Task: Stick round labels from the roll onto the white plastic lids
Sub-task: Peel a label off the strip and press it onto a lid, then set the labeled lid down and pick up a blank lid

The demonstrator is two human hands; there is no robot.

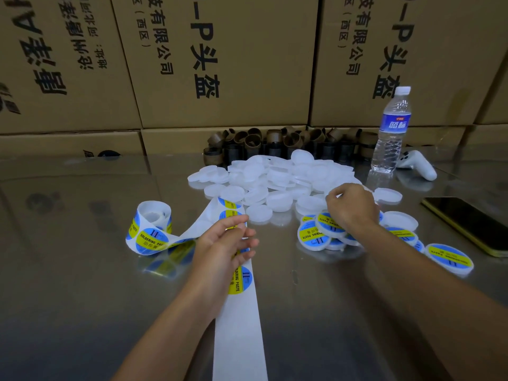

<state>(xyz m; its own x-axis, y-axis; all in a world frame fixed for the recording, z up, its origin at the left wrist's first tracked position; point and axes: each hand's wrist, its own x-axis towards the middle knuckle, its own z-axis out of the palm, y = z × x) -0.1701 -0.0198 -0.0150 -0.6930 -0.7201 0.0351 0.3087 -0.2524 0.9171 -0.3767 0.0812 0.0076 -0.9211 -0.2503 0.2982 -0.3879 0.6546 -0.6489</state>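
Labels (242,279) sit on a white backing strip (239,339) that runs from the roll (152,226) at left, under the left hand (228,240), and off the near edge of the metal table (82,270). Each label is judged to be thin, limp film with a tacky underside, prone to curling and sticking to itself. Lift it by one edge only and keep the printed face flat. The left hand lies across the strip with fingers nearly straight and slightly spread; whether they nip a label edge cannot be told. Plain white lids (275,174) lie heaped at the centre back. They are likely light, stiff and slippery on the metal, so take one by its rim. The right hand (351,207) reaches into the heap's near right edge with fingers curled downward; a lid in its grasp cannot be confirmed. Finished lids (313,233) lie around and just below that hand.
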